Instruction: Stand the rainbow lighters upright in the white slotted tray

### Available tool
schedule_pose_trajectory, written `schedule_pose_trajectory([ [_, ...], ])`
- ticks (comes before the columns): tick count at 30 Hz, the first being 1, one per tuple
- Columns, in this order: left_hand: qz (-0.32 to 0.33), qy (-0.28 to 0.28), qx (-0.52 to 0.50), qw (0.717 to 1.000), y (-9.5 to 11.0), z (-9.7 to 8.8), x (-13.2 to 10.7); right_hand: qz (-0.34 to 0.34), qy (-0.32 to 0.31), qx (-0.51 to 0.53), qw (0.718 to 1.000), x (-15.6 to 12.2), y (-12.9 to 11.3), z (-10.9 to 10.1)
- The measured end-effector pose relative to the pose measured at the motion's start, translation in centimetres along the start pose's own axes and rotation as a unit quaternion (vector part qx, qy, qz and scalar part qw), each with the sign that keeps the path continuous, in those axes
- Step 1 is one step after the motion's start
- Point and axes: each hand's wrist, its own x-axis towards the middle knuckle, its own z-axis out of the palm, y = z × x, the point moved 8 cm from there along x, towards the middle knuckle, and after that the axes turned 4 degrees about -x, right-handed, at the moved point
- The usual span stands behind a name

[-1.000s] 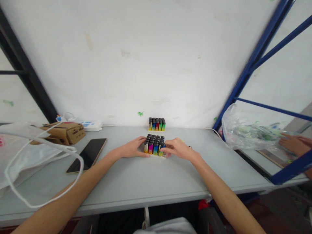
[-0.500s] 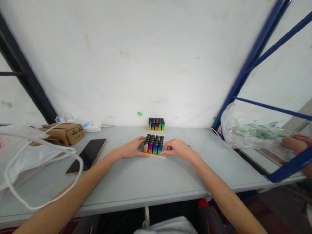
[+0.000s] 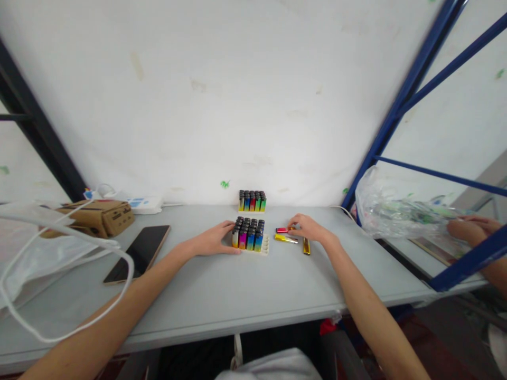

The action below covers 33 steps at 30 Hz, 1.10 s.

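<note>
Upright lighters (image 3: 249,232) with black tops and multicoloured bodies stand packed in a white tray (image 3: 266,245); slots along its right side hold none. My left hand (image 3: 216,240) grips the tray and lighters from the left, thumb at the front corner and fingers behind. To the right of the tray, my right hand (image 3: 308,227) has its fingertips closed on a red lighter (image 3: 281,230) lying on the table. Next to it lie a yellow lighter (image 3: 285,239) and a gold lighter (image 3: 306,246), partly beneath the hand.
Another block of lighters (image 3: 252,201) stands against the wall. On the left are a phone (image 3: 138,253), a cardboard box (image 3: 103,216), a power strip (image 3: 144,205) and a looping white cable (image 3: 129,269). A blue frame (image 3: 390,126), a plastic bag (image 3: 380,211) and another person's hand (image 3: 469,228) are at the right.
My right hand has moved from the tray's right edge out to the loose lighters, uncovering the bare slots. My left hand has stayed at the tray.
</note>
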Motion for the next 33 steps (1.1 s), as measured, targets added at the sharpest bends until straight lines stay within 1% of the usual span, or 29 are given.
schedule_pose_trajectory([
  [2,0.001,0.001,-0.002,1.000,-0.1,0.0,0.0,0.003,0.031,0.039,0.999,0.0,-0.2,-0.4],
  [4,0.000,0.001,-0.004,1.000,-0.2,0.0,0.0,0.011,0.053,0.103,0.993,0.0,-0.3,-0.7],
  [7,0.005,0.005,-0.009,1.000,-0.2,0.0,0.0,0.013,0.064,0.232,0.971,0.1,-0.8,-0.6],
  [9,0.014,0.009,-0.014,1.000,-0.2,0.0,0.0,0.017,0.075,0.334,0.939,0.4,-1.4,-0.3],
  [12,0.017,0.011,-0.018,1.000,0.0,0.0,0.0,0.040,0.085,0.481,0.872,0.9,-2.0,0.3],
  [14,0.013,0.008,-0.016,1.000,0.1,0.0,-0.1,0.060,0.078,0.546,0.832,1.2,-2.4,1.1],
  [17,0.005,0.002,-0.008,1.000,0.2,0.0,-0.1,0.082,0.071,0.600,0.793,1.4,-2.8,1.9],
  [19,-0.003,0.000,-0.003,1.000,0.2,-0.1,-0.1,0.083,0.074,0.620,0.776,1.4,-3.2,2.2],
  [21,-0.009,-0.001,0.000,1.000,0.2,-0.1,-0.1,0.078,0.075,0.625,0.773,1.5,-3.7,2.4],
  [26,0.004,0.002,0.003,1.000,0.3,-0.1,-0.1,0.068,0.079,0.611,0.784,1.6,-5.0,2.8],
  [31,0.003,0.010,-0.020,1.000,0.1,-0.1,-0.1,0.059,0.074,0.564,0.820,1.6,-5.8,2.6],
  [33,0.002,0.012,-0.023,1.000,0.1,-0.2,-0.1,0.066,0.081,0.554,0.826,1.5,-5.8,2.5],
])
